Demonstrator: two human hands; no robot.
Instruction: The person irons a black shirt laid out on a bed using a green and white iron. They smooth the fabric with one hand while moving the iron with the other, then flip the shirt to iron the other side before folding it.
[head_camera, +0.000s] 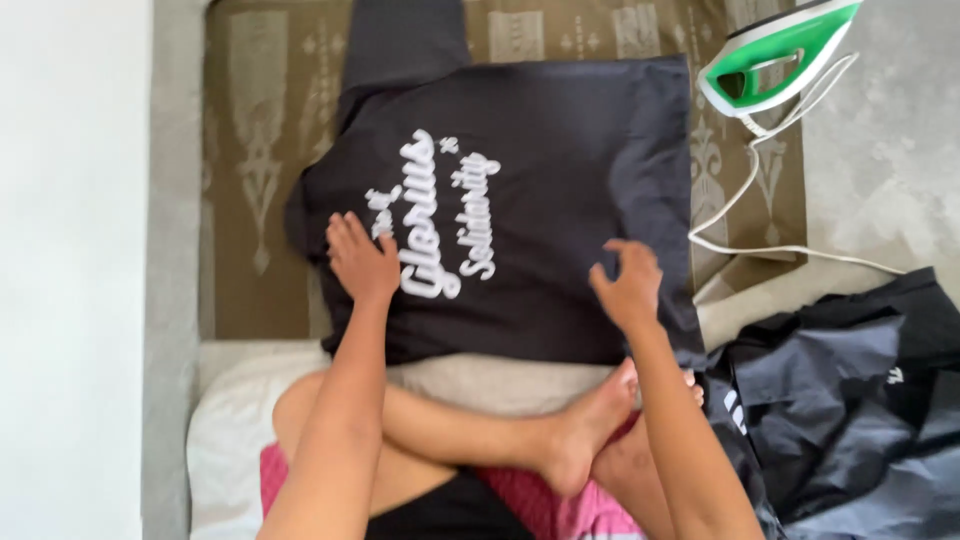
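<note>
While both hands (360, 262) (628, 285) press open on it, the shirt (520, 200) lies collar leftward.

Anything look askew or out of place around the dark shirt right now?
The dark shirt lies crooked on the patterned mat, its sleeve past the top edge. The iron's cord trails loosely beside it.

Matt cloth shirt (540, 200) (glossy plastic iron (785, 55))

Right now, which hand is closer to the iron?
The right hand. It rests on the black shirt near its right edge, below and left of the green and white iron. The left hand lies flat on the shirt's white lettering, much farther left.
</note>
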